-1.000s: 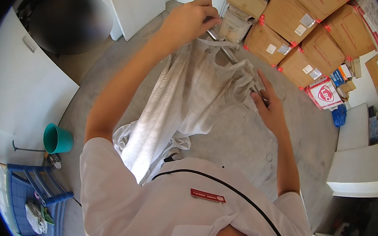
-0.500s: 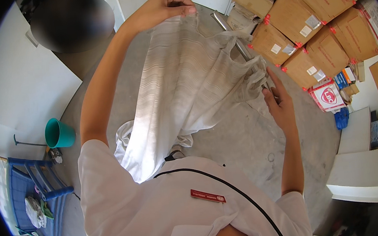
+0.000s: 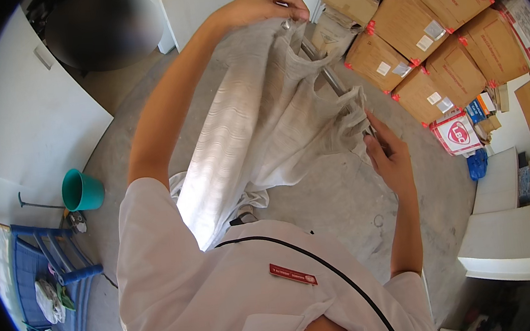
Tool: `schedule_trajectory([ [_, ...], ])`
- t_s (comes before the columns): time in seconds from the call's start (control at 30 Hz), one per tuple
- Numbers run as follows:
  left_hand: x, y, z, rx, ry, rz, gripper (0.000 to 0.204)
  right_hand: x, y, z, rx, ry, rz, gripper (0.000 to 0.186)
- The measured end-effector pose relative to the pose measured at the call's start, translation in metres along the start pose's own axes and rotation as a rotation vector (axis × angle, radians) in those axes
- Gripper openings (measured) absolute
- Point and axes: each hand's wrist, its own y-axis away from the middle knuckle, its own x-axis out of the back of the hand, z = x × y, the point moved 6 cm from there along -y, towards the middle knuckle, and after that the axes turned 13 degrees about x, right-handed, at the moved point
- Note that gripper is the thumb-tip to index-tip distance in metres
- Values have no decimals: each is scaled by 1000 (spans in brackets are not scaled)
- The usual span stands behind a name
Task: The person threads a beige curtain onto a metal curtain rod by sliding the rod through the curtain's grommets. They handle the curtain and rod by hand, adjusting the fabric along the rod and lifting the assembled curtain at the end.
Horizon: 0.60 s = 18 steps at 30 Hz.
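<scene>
A pale beige ribbed cloth (image 3: 261,133) hangs in front of me, stretched between both hands. My left hand (image 3: 263,5) is raised high and pinches its top edge. My right hand (image 3: 387,151) sits lower to the right, fingers closed on a bunched corner of the cloth. The loose lower end falls down to my white shirt (image 3: 227,294). A thin metal rod (image 3: 326,70) shows behind the cloth, partly hidden by it.
Stacked cardboard boxes (image 3: 432,29) with red tape fill the upper right. A teal bucket (image 3: 81,189) stands on the grey floor at left, beside a blue rack (image 3: 55,274). White furniture (image 3: 515,235) is at right, a white wall (image 3: 25,127) at left.
My left hand has shifted right and kept the cloth lifted high. The cloth has gathered more between the hands. My right hand stays on its corner.
</scene>
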Motion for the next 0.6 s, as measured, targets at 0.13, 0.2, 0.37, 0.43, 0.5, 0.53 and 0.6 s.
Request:
schedule_trajectory([
  [0.13,-58,-7,-29,21,341,-300,26,5,11,10,-20,-137,24,44],
  [0.2,-81,-19,-105,288,463,-265,37,7,15,10,-36,-189,36,44],
  [0.37,-114,35,-137,444,623,-499,65,19,23,3,-95,-214,79,45],
  [0.43,-110,54,-150,423,639,-556,68,21,21,1,-95,-232,78,45],
  [0.5,-98,65,-156,366,740,-507,69,21,20,2,-104,-249,71,45],
  [0.53,-88,68,-162,387,723,-491,67,22,20,3,-108,-258,66,45],
  [0.6,-61,72,-172,425,703,-443,61,25,22,7,-115,-256,73,45],
])
